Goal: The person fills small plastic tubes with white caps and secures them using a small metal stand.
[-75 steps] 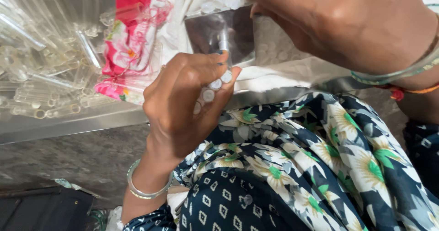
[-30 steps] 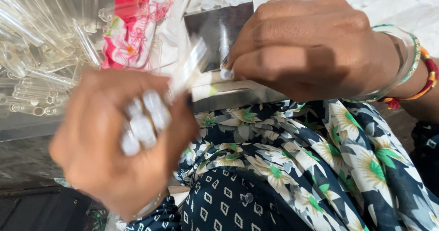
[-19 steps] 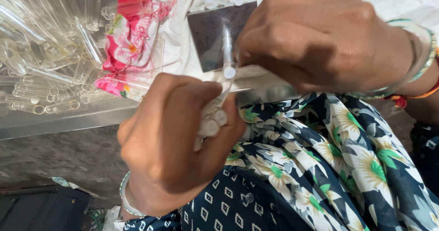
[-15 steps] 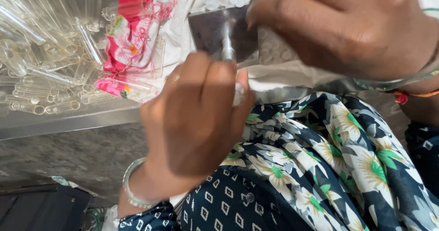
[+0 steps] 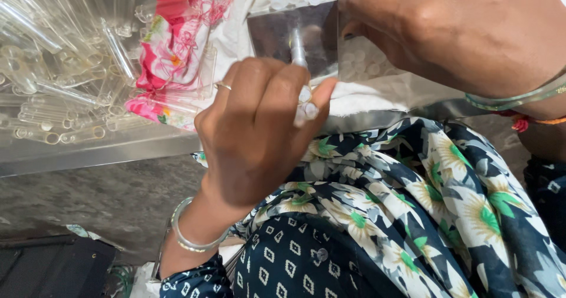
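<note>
Nearest, floral cloth (image 5: 424,215) lay soft over my lap. My left hand (image 5: 259,133) kept a closed grip on a bundle of small clear tubes (image 5: 303,100), one pointing up. My right hand (image 5: 466,33) pinched a glossy clear pouch (image 5: 306,33). Beyond left, loose glass tubes (image 5: 59,68) lay heaped.

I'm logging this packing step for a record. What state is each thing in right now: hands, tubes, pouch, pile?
Left hand: closed around a bunch of small clear tubes, one poking upward.
Right hand: gripping the clear plastic pouch, holding its mouth open.
Clear plastic pouch: open, some tubes already inside.
Pile of loose tubes: lying jumbled on the plastic sheet.
</note>
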